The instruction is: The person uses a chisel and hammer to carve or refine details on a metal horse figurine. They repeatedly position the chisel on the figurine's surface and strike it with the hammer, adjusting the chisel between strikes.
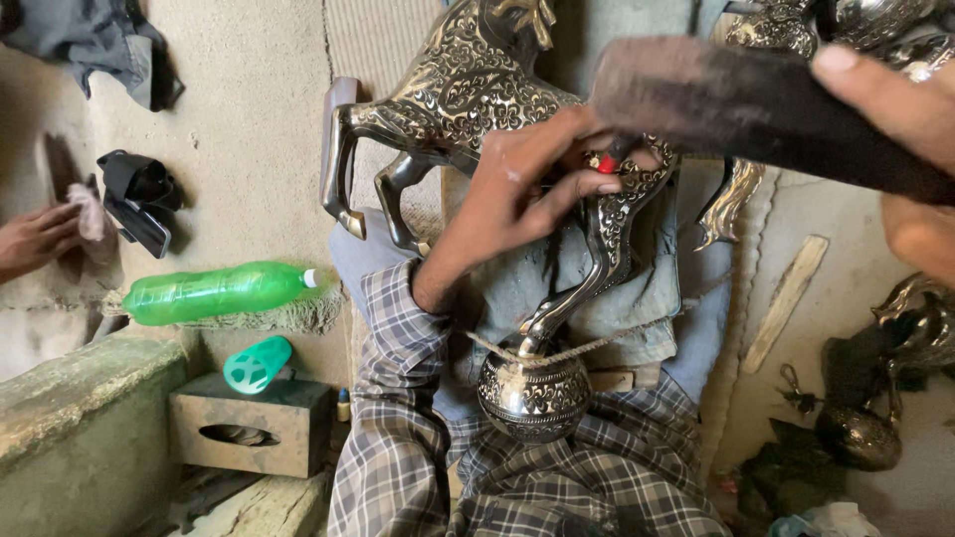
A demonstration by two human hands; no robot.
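An engraved metal horse statue (468, 99) rears across the person's lap, its hind leg rising from a round engraved ball base (535, 398) that sits between the knees in checked trousers (398, 438). A rope (567, 350) crosses just above the ball base.

The left hand (522, 189) lies against the horse's flank, near its middle. Its fingers (557, 194) are curled together and pinch a small red-tipped tool (607, 162) against the metal; thumb and forefinger press on it, the other fingers folded close beside them.

The right hand (900, 129) is above and to the right of the horse, close to the camera. Its thumb lies over a dark, blurred hammer-like block (736, 99), and the fingers wrap beneath it, clamped on it.

Left of the horse, a green plastic bottle (214, 291) lies on its side on the floor, with a turquoise cup (257, 365) on a small wooden box (249, 426) below it. Further left, another person's hand (35, 239) holds a pink cloth (90, 211). To the right of the horse lie a wooden stick (786, 298) and dark metal pieces (860, 433).
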